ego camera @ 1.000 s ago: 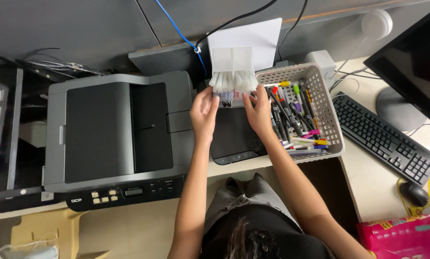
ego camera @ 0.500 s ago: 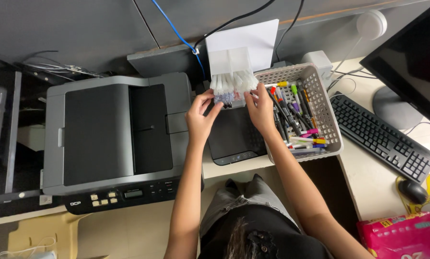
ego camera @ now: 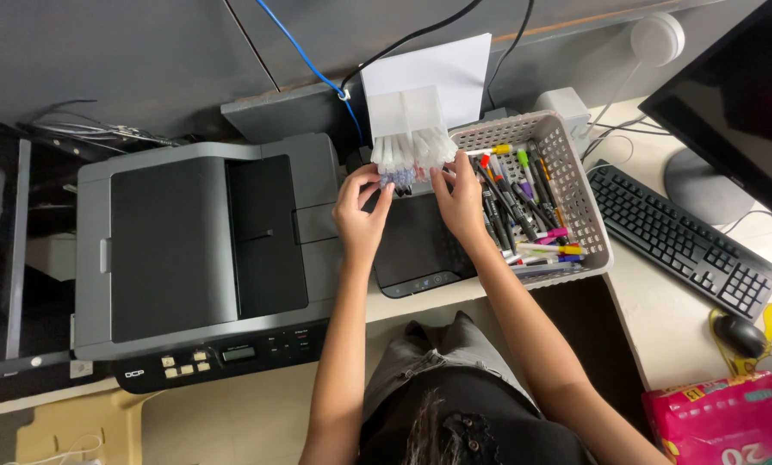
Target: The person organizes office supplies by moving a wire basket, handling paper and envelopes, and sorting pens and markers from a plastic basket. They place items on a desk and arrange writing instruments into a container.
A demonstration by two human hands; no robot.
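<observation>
- A bunch of white-barrelled pens (ego camera: 413, 148) stands upright in a white paper sleeve (ego camera: 406, 112), on the back edge of a small black printer (ego camera: 416, 245) — between a large grey printer and a pen basket.
- The left hand (ego camera: 362, 215) has its fingers curled round the lower left of the bunch, fingertips on the coloured pen ends.
- The right hand (ego camera: 460, 202) touches the lower right of the bunch with partly bent fingers; whether it grips cannot be told.
- A white plastic basket (ego camera: 588, 211) full of coloured markers sits just right of the hands.
- The large grey printer (ego camera: 201, 250) fills the left of the worktop (ego camera: 661, 331).
- Further right — a black keyboard (ego camera: 683, 241), a black mouse (ego camera: 737, 333), a monitor (ego camera: 739, 95) and a pink packet (ego camera: 722, 426).
</observation>
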